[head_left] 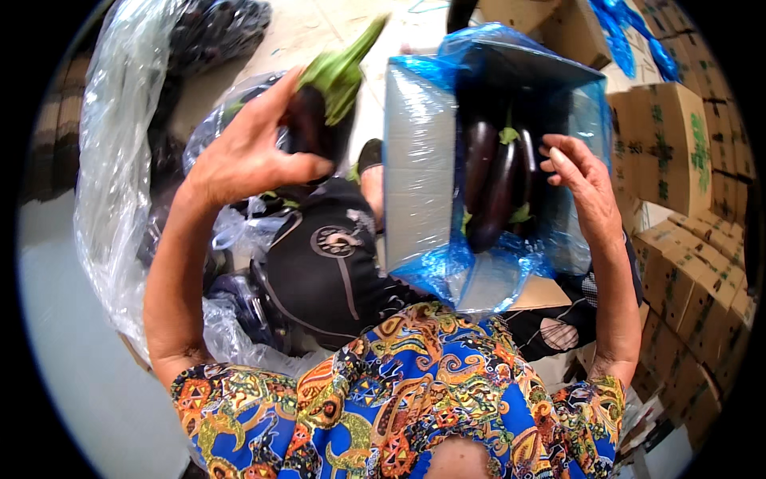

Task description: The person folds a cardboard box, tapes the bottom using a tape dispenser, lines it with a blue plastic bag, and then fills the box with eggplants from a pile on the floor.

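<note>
My left hand (247,152) grips a dark purple eggplant (313,120) with a big green cap and stem pointing up and to the right. It is held above other eggplants in clear plastic, left of my knee. A cardboard box (420,172) lined with blue plastic film (447,271) stands between my legs. Inside lie several eggplants (499,188) side by side, green caps showing at both ends. Over the box's right side is my right hand (578,172), fingers loosely bent and apart, with nothing visible in them. Its fingertips are near the rightmost eggplant.
A large clear plastic bag (120,160) spreads along the left, with dark eggplants in and around it. Stacked cardboard cartons (662,148) fill the right side. Another open carton (558,28) with blue film stands beyond the box. My dark-trousered knee (327,255) is beside the box.
</note>
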